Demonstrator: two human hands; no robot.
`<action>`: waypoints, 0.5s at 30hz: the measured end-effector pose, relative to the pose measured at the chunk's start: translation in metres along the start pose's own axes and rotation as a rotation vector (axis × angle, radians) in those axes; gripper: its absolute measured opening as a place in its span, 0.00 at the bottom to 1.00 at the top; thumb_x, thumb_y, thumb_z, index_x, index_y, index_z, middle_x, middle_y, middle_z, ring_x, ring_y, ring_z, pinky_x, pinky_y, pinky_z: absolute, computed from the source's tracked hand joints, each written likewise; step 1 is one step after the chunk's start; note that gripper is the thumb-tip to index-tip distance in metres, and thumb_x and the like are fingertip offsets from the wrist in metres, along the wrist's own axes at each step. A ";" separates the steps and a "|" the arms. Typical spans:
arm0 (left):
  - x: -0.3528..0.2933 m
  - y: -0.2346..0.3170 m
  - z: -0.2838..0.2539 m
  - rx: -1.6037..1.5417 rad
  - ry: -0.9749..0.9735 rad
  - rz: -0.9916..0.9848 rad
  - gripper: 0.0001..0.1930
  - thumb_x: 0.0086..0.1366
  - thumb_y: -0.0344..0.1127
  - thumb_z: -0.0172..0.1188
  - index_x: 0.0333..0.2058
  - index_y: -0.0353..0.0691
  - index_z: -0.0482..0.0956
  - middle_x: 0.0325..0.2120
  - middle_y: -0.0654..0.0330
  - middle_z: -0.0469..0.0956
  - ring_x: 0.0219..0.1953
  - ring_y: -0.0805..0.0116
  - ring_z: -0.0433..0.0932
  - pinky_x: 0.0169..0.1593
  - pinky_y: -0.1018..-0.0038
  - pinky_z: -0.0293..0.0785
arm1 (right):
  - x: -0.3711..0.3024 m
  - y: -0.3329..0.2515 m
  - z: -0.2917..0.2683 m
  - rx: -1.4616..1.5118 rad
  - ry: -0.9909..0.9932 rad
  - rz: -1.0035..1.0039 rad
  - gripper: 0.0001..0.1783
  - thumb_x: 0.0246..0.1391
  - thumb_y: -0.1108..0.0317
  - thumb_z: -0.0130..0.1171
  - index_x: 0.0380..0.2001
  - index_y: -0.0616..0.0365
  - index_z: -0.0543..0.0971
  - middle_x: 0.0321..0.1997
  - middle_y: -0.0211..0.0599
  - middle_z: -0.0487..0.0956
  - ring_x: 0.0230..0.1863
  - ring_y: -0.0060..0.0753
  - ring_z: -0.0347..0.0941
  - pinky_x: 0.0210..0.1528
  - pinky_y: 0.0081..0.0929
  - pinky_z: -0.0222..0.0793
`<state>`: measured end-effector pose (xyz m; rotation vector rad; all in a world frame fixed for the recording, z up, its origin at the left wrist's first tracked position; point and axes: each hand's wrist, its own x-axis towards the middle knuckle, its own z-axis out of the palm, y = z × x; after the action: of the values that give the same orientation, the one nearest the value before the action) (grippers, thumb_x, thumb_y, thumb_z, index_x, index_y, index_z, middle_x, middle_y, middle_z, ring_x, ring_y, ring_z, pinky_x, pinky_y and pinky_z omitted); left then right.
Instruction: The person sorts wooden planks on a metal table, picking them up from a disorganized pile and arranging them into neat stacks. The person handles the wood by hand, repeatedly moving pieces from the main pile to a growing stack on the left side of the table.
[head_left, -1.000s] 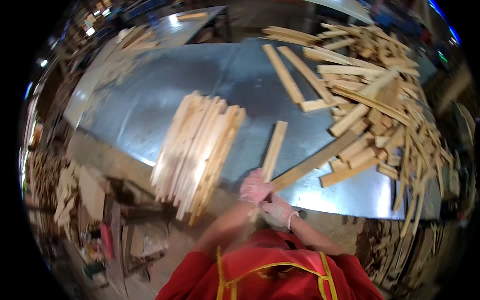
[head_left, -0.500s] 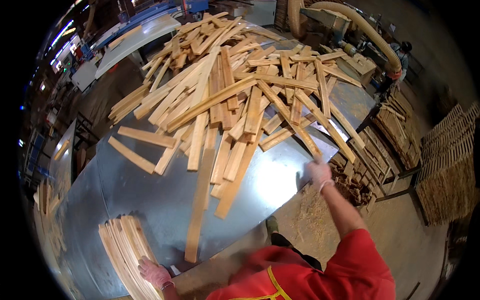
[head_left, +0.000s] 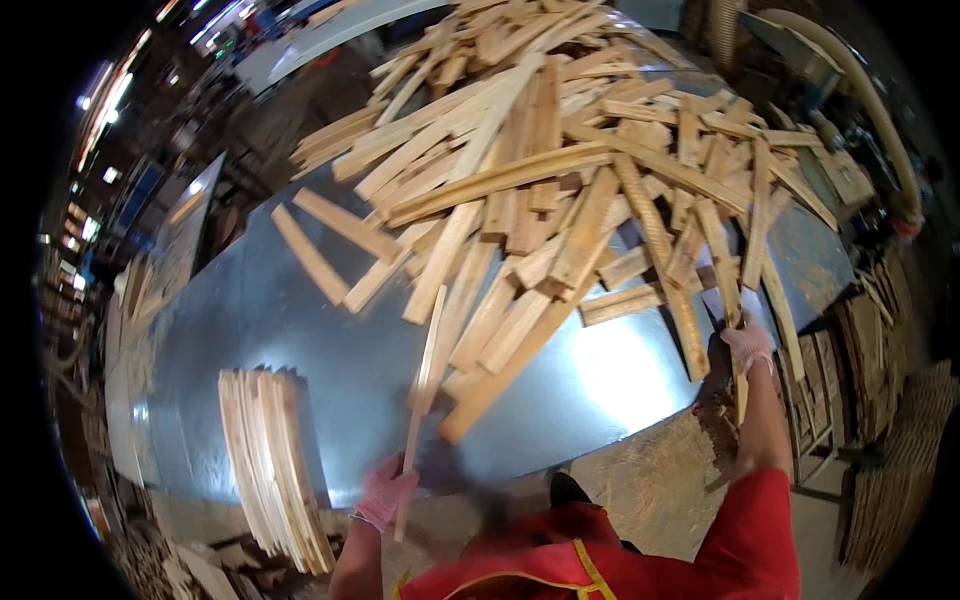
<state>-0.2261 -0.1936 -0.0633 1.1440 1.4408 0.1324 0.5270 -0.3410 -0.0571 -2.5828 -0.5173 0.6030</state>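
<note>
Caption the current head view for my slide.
Left hand and right hand grip wooden strips near a jumbled pile on a shiny table.

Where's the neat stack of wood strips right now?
In the head view, the neat stack lies at lower left, at the near edge of the metal table, just left of the person's left hand.

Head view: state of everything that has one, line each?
Left grip: closed on thin strip
Thin strip: held near its lower end
Right grip: closed on another strip
Stack: strips side by side, roughly aligned
Pile: loose, crisscrossed
Table: partly covered
Lights, upper left: on
</note>
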 end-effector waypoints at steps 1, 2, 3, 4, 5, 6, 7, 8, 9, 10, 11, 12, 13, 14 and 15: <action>-0.021 0.010 0.001 -0.412 -0.160 -0.014 0.31 0.67 0.36 0.69 0.67 0.38 0.71 0.46 0.59 0.83 0.42 0.69 0.83 0.44 0.74 0.80 | -0.005 0.009 0.016 0.282 -0.052 -0.059 0.43 0.50 0.68 0.70 0.70 0.63 0.70 0.55 0.41 0.83 0.50 0.38 0.81 0.54 0.34 0.75; -0.045 0.018 0.006 -0.523 -0.143 -0.082 0.30 0.67 0.36 0.69 0.66 0.38 0.72 0.46 0.59 0.83 0.41 0.70 0.83 0.43 0.74 0.80 | -0.033 -0.014 0.034 0.720 -0.167 -0.157 0.39 0.53 0.68 0.67 0.69 0.66 0.71 0.51 0.36 0.82 0.44 0.29 0.78 0.50 0.30 0.75; -0.062 0.032 0.011 -0.633 -0.134 -0.136 0.29 0.67 0.35 0.69 0.66 0.38 0.73 0.45 0.60 0.83 0.41 0.70 0.83 0.42 0.74 0.80 | -0.047 -0.013 0.045 0.686 -0.191 -0.212 0.34 0.57 0.67 0.63 0.67 0.65 0.72 0.44 0.32 0.80 0.39 0.26 0.75 0.44 0.27 0.73; -0.080 0.034 0.016 -0.759 -0.107 -0.196 0.28 0.68 0.34 0.68 0.65 0.38 0.74 0.44 0.60 0.83 0.41 0.70 0.82 0.42 0.75 0.80 | -0.085 -0.044 0.054 0.722 -0.287 -0.205 0.31 0.59 0.67 0.61 0.66 0.63 0.72 0.38 0.26 0.76 0.35 0.20 0.70 0.39 0.22 0.69; -0.087 0.025 0.017 -0.720 -0.146 -0.099 0.27 0.68 0.34 0.67 0.64 0.38 0.75 0.44 0.60 0.83 0.41 0.71 0.82 0.41 0.75 0.80 | -0.117 -0.058 0.064 0.794 -0.417 -0.230 0.29 0.62 0.66 0.59 0.65 0.61 0.72 0.36 0.24 0.74 0.34 0.17 0.68 0.38 0.20 0.66; -0.083 0.020 0.014 -0.656 -0.208 0.004 0.26 0.68 0.34 0.67 0.64 0.39 0.76 0.44 0.60 0.82 0.40 0.71 0.82 0.41 0.74 0.80 | -0.147 -0.065 0.082 0.890 -0.439 -0.321 0.30 0.61 0.66 0.61 0.66 0.61 0.71 0.37 0.25 0.76 0.35 0.18 0.70 0.39 0.20 0.68; -0.081 0.017 0.015 -0.396 -0.123 -0.008 0.27 0.68 0.33 0.66 0.65 0.40 0.75 0.44 0.61 0.83 0.41 0.71 0.82 0.43 0.74 0.80 | -0.188 -0.090 0.100 0.901 -0.453 -0.332 0.32 0.60 0.67 0.64 0.66 0.61 0.71 0.38 0.26 0.77 0.38 0.21 0.74 0.42 0.22 0.72; -0.076 0.012 0.013 -0.138 -0.051 -0.020 0.28 0.67 0.33 0.66 0.66 0.40 0.74 0.45 0.61 0.83 0.42 0.72 0.82 0.45 0.74 0.80 | -0.220 -0.109 0.117 0.984 -0.582 -0.192 0.36 0.56 0.65 0.69 0.66 0.61 0.70 0.40 0.29 0.78 0.40 0.25 0.76 0.46 0.25 0.76; -0.075 -0.001 0.006 -0.097 -0.056 0.093 0.28 0.68 0.35 0.65 0.66 0.39 0.73 0.45 0.58 0.83 0.44 0.70 0.82 0.48 0.71 0.79 | -0.235 -0.113 0.145 0.965 -0.695 -0.166 0.45 0.53 0.61 0.74 0.71 0.63 0.67 0.40 0.35 0.78 0.39 0.32 0.79 0.44 0.32 0.82; -0.076 -0.007 -0.001 -0.054 -0.064 0.205 0.29 0.68 0.37 0.63 0.67 0.38 0.72 0.45 0.54 0.83 0.46 0.69 0.82 0.51 0.69 0.78 | -0.271 -0.135 0.169 1.012 -0.783 -0.133 0.46 0.52 0.61 0.74 0.71 0.63 0.67 0.39 0.36 0.79 0.36 0.33 0.80 0.41 0.32 0.82; -0.080 -0.013 -0.004 -0.045 -0.032 0.233 0.31 0.68 0.40 0.63 0.68 0.38 0.71 0.48 0.51 0.82 0.49 0.65 0.82 0.53 0.67 0.78 | -0.305 -0.161 0.190 0.965 -0.878 -0.087 0.43 0.53 0.62 0.73 0.68 0.63 0.68 0.37 0.37 0.79 0.36 0.34 0.79 0.42 0.32 0.82; -0.090 -0.008 -0.008 -0.032 -0.006 0.260 0.32 0.68 0.43 0.63 0.68 0.38 0.70 0.50 0.48 0.81 0.52 0.62 0.81 0.56 0.65 0.77 | -0.341 -0.184 0.213 0.970 -0.995 -0.074 0.36 0.55 0.59 0.70 0.62 0.62 0.70 0.35 0.36 0.78 0.36 0.34 0.79 0.41 0.32 0.81; -0.095 -0.008 -0.009 -0.018 0.020 0.286 0.34 0.68 0.46 0.63 0.69 0.38 0.70 0.53 0.45 0.81 0.55 0.58 0.81 0.59 0.63 0.76 | -0.367 -0.206 0.240 0.961 -1.195 -0.122 0.29 0.58 0.56 0.66 0.57 0.58 0.71 0.37 0.35 0.78 0.36 0.34 0.78 0.40 0.31 0.80; -0.096 -0.015 -0.010 0.120 0.104 0.317 0.34 0.68 0.48 0.62 0.69 0.38 0.70 0.55 0.45 0.79 0.56 0.56 0.80 0.60 0.62 0.76 | -0.403 -0.225 0.266 0.967 -1.147 -0.102 0.26 0.61 0.55 0.63 0.56 0.55 0.70 0.40 0.35 0.77 0.37 0.33 0.78 0.40 0.31 0.80; -0.094 -0.026 -0.007 0.255 0.189 0.341 0.35 0.69 0.51 0.60 0.69 0.39 0.69 0.58 0.46 0.78 0.57 0.54 0.80 0.61 0.61 0.75 | -0.434 -0.245 0.294 0.988 -1.235 -0.073 0.25 0.62 0.57 0.61 0.58 0.53 0.70 0.43 0.35 0.77 0.38 0.33 0.78 0.41 0.32 0.80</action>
<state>-0.2663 -0.2675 -0.0129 1.6201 1.4440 0.3090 -0.0412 -0.2330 -0.0343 -1.0581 -0.4557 1.8291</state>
